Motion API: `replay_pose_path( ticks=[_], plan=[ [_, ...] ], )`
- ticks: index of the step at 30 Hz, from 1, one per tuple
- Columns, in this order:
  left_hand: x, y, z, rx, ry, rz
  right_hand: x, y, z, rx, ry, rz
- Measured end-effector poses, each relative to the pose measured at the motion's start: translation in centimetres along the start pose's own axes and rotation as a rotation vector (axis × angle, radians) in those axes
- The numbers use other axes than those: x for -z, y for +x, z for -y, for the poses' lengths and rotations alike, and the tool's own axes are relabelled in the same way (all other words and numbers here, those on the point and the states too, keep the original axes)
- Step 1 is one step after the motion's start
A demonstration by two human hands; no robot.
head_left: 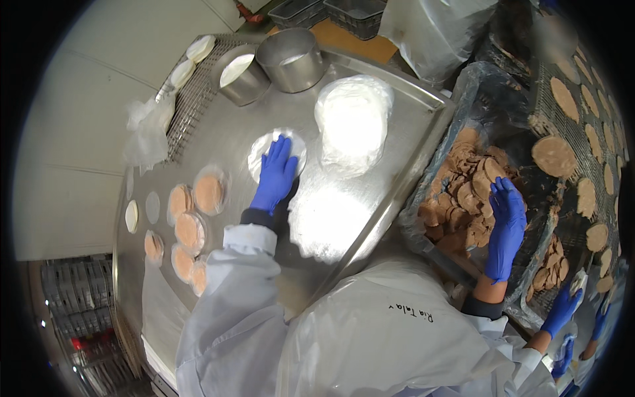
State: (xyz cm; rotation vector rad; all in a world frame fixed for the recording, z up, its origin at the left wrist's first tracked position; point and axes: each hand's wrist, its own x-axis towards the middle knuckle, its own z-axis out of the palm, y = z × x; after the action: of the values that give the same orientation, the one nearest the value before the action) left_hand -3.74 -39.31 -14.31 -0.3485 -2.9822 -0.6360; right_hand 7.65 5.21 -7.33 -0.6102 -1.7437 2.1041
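In blue gloves, my left hand (276, 173) lies flat with its fingers stretched out. Beneath it is a round white paper sheet (259, 153) on the steel table. My right hand (508, 215) reaches over a plastic-lined bin (442, 155) full of brown patties (466, 198). Its fingers are extended, and the tips are beside a round patty (487, 173) on top of the heap; whether they touch it I cannot tell. Just right of my left hand lie a thick white pile of sheets (355, 122) and a glaring white stack (334, 218).
Several paper-backed round patties (190, 230) stand at the table's left. Two steel pots (290, 61) are at its far edge, near a wire rack (192, 99). On the right, a mesh conveyor (575, 126) carries flat patties. A co-worker's gloved hand (562, 311) is at lower right.
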Motion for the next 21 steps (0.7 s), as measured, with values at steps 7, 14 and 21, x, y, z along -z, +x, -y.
replay_pose_path(
  ticks=[7, 14, 21],
  plan=[
    [-0.6, -3.6, -6.9, -0.012, 0.027, 0.021, 1.2, -0.7, 0.9, 0.008, 0.135, -0.043],
    [0.5, -4.8, -3.4, 0.030, 0.116, -0.047, 0.7, -0.7, 4.9, 0.070, 0.414, -0.072],
    [-0.2, -0.9, -1.7, -0.030, 0.071, -0.088, 0.1, 1.5, 6.7, -0.018, 0.909, -0.005]
  ],
)
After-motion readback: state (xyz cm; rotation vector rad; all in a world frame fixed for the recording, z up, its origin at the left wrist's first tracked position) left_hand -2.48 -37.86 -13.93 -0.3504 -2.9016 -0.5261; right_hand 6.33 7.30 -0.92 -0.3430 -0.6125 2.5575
